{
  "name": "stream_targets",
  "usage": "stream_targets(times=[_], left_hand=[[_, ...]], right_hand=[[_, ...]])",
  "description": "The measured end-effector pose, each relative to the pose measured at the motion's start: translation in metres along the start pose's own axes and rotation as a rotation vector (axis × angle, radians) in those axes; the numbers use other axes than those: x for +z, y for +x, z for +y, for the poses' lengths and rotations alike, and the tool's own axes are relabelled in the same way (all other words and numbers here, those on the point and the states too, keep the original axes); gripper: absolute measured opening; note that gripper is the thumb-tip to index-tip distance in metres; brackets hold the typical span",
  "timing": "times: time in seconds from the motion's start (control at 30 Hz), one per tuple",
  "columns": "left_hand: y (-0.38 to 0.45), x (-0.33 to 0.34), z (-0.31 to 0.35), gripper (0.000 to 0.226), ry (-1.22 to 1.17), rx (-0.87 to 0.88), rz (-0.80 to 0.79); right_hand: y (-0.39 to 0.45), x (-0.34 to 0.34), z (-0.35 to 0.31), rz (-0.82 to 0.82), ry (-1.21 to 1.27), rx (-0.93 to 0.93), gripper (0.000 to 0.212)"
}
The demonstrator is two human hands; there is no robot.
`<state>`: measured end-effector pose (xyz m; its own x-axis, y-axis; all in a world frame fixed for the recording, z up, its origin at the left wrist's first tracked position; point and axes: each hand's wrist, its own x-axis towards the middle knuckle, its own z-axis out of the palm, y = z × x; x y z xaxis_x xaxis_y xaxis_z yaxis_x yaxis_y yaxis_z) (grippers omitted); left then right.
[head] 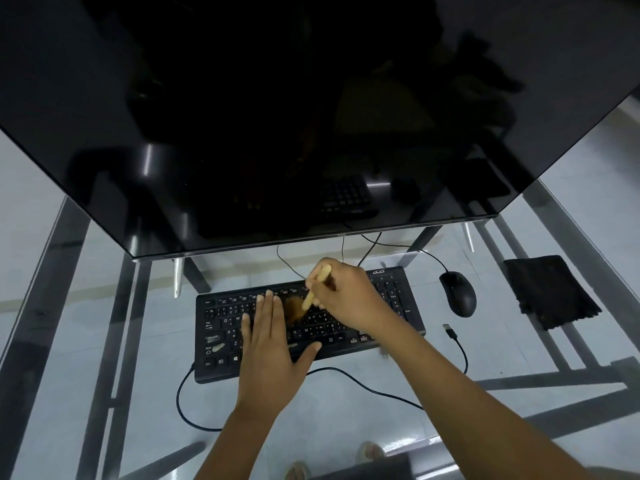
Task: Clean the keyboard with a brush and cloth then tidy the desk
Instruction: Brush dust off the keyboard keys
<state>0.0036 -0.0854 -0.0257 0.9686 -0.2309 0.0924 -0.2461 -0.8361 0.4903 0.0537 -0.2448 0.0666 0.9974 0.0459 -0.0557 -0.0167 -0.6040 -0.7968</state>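
Bristles of our brush (297, 308) touch the keyboard's (388, 289) middle keys; our right hand (349, 296) pinches its pale handle. Our left hand (273, 344) lies flat, fingers straight and close together, on the left keys. At three o'clock sits the mouse (458, 294), beyond it the cloth (547, 292) near the glass desk's (86, 393) right edge. At twelve o'clock the monitor (242, 116) overhangs. Bare glass lies at nine o'clock.
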Motion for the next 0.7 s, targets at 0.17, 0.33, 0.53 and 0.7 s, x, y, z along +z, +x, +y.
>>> stream_targets(times=[0.17,0.33,0.53,0.7], left_hand=[[0.015,0.001,0.017,0.095,-0.002,0.06,-0.034],[0.025,0.009,0.034,0.096,0.005,0.106,-0.118],[0.026,0.017,0.039,0.096,0.013,0.119,-0.154],[0.02,0.023,0.036,0.099,0.08,0.112,-0.155]], right_hand=[[-0.004,-0.023,0.018,0.301,0.029,0.017,0.009],[-0.008,-0.026,0.026,0.226,-0.056,0.07,0.008],[-0.014,-0.034,0.038,0.219,-0.01,0.065,0.006],[-0.026,-0.055,0.057,0.146,-0.313,0.122,0.009]])
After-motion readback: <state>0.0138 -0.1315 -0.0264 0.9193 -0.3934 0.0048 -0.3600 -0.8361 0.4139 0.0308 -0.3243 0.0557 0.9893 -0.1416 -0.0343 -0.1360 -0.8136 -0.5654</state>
